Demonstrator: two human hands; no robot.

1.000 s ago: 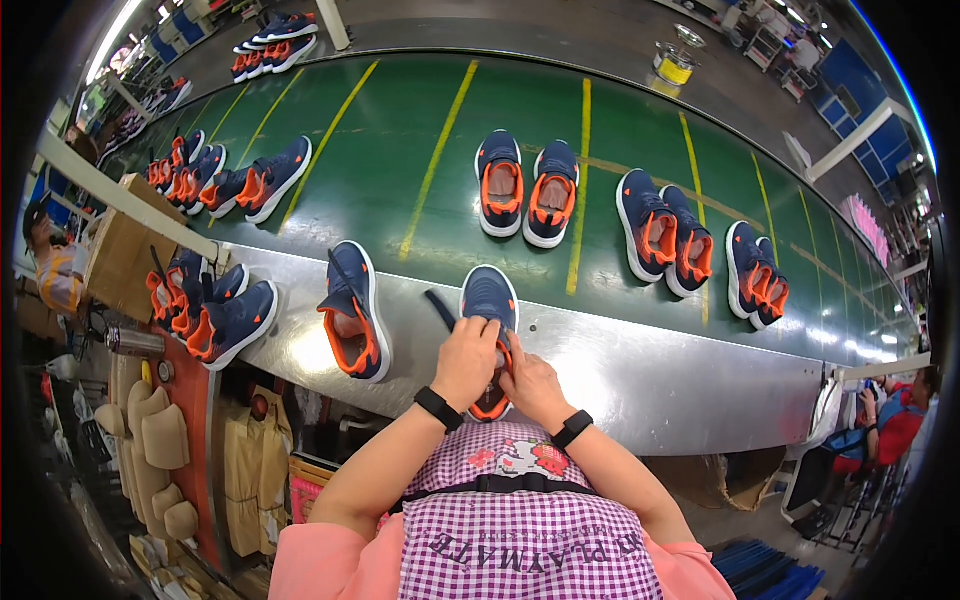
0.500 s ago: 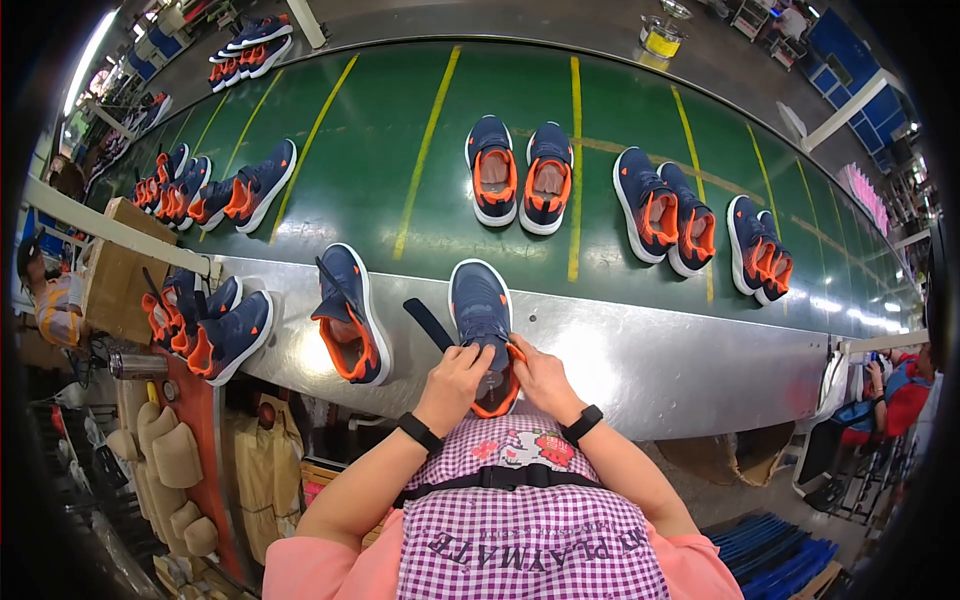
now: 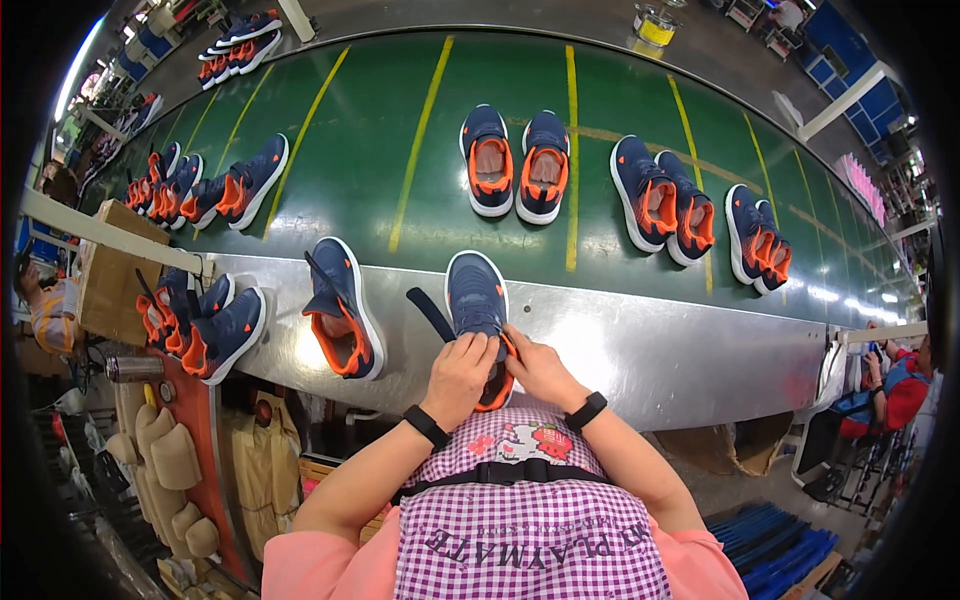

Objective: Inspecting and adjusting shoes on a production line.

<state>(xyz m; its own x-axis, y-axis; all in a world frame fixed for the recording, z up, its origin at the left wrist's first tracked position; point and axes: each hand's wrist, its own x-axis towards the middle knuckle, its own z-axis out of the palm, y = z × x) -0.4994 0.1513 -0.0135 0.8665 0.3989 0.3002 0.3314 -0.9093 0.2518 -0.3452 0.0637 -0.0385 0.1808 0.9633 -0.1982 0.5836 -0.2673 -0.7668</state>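
A navy sneaker with a white sole and orange lining lies on the metal ledge in front of me, toe pointing away. Its dark strap sticks out loose to the left. My left hand is closed over the tongue area, fingers bent and covering most of it. On the opposite side, my right hand grips the collar edge, its thumb and fingers partly hidden at the opening. The heel rests close against my checked apron. Left of it stands another sneaker, its strap also undone.
Beyond the ledge runs a green conveyor belt with yellow cross lines. Pairs of matching sneakers stand on it. More sneakers crowd the ledge's left end, near a cardboard box. A person in red sits far right.
My left fingers have moved over the front of the tongue, hiding more of it. The right hand keeps its hold at the collar. The whole view has shifted slightly.
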